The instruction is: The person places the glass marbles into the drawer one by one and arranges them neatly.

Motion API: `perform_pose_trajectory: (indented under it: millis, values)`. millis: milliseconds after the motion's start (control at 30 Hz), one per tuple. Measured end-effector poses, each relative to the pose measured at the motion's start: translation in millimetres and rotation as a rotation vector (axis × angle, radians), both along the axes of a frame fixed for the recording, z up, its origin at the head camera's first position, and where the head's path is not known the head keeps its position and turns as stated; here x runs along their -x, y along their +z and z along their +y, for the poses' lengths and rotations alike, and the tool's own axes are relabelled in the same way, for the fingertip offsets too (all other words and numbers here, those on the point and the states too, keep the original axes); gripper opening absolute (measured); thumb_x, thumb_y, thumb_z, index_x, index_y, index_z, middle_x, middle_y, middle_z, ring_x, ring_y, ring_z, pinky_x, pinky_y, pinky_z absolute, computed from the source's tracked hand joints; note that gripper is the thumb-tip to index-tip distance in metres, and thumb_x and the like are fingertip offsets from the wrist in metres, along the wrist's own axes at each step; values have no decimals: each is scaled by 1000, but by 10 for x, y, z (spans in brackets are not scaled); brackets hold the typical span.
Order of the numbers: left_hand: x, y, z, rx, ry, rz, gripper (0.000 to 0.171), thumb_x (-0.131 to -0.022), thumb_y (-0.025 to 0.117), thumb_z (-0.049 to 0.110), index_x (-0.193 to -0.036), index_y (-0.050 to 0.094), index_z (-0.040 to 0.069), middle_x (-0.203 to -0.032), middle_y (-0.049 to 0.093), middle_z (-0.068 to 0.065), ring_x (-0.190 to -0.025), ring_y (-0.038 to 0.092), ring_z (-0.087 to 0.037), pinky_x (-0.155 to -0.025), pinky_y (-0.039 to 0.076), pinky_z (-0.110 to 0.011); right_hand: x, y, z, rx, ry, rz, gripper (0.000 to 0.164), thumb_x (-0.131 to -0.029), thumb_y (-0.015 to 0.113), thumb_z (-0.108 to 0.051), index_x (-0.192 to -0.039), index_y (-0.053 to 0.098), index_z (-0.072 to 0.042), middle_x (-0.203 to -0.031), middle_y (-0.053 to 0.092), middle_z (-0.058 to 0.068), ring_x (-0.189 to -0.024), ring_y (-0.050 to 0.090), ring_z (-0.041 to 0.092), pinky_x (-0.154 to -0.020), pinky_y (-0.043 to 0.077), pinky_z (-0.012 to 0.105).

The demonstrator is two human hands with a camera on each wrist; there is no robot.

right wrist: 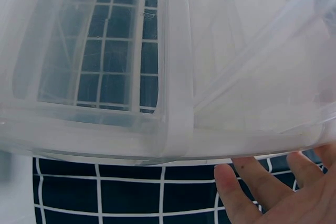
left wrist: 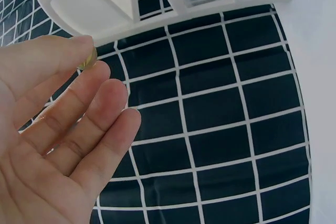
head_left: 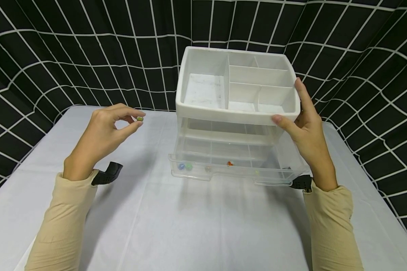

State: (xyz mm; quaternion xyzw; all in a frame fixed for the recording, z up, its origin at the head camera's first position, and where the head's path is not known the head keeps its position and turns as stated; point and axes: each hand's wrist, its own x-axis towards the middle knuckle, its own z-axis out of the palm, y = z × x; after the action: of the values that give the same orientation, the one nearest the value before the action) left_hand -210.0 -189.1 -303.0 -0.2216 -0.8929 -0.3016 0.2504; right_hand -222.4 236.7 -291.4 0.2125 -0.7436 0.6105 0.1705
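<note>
Between thumb and index finger, my left hand (head_left: 103, 131) pinches a small yellow-green marble (head_left: 140, 119), held up to the left of a white desktop organizer (head_left: 224, 114). In the left wrist view the marble (left wrist: 89, 59) shows only partly behind the thumb, the other fingers loosely bent. My right hand (head_left: 306, 130) grips the organizer's right front corner, thumb on the front rim and fingers along the side. Below the compartment top, a clear drawer (head_left: 191, 175) is pulled out toward me. Inside lie a blue marble (head_left: 181, 166), a pale green marble (head_left: 188, 166) and an orange marble (head_left: 230, 163).
The organizer stands on a white-covered table (head_left: 162, 229), toward its back. A black curtain with a white grid (head_left: 129, 49) surrounds the table at the back and both sides. Black wrist straps (head_left: 109, 174) sit at both cuffs.
</note>
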Motion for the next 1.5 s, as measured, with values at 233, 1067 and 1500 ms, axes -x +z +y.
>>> perform_pose_trajectory:
  millis: [233, 1067, 1500]
  values:
    - [-31, 23, 86, -38, -74, 73, 19, -84, 74, -3, -100, 77, 4, -92, 75, -5, -80, 53, 10, -53, 34, -13, -8, 2, 6, -18, -19, -5, 86, -88, 70, 1, -157, 26, -27, -158, 32, 9, -120, 50, 23, -87, 52, 11]
    - [-165, 107, 307, -108, -217, 177, 23, -79, 76, -10, -100, 76, 1, -90, 75, -8, -79, 61, -9, -76, 45, -10, -2, -9, 2, -11, -13, 6, 86, -88, 69, 4, -156, 27, -26, -159, 31, 9, -123, 49, 23, -89, 51, 11]
    - [-262, 150, 417, -119, -260, 196, 24, -79, 76, -10, -100, 75, 1, -90, 74, -6, -80, 61, -12, -78, 45, -12, -2, -2, 3, -5, 1, 11, 85, -88, 69, 3, -157, 26, -25, -158, 32, 11, -121, 50, 22, -88, 51, 11]
